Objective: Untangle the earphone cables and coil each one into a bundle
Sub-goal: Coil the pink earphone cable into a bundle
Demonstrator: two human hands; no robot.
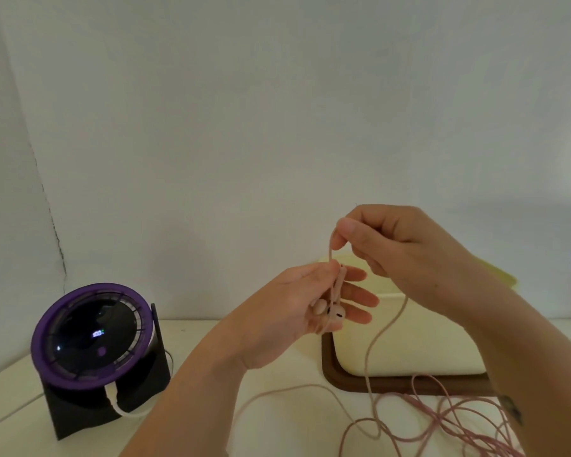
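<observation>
**Pink cable strung between two hands over the desk**

Nearest on my feed, a tangle [459, 420] of pink cables sprawls over the white desk [14, 400]. One pink earphone cable [369, 354] climbs to the right hand [393, 252], pinched between thumb and forefinger. Just below, the left hand [297, 305] pins the earbuds [335, 313] under its thumb, fingers straight. Farther back I see a purple-rimmed round device [93, 334] on a black stand, left, and a cream box [409, 341] on a brown tray [330, 374], right. A pale wall [244, 110] stands behind.

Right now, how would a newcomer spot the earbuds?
Find the cream box on the brown tray, right of centre. Before it the raised left hand pins the pale pink earbuds against its fingers; the remaining pink cable lies tangled on the table.
</observation>
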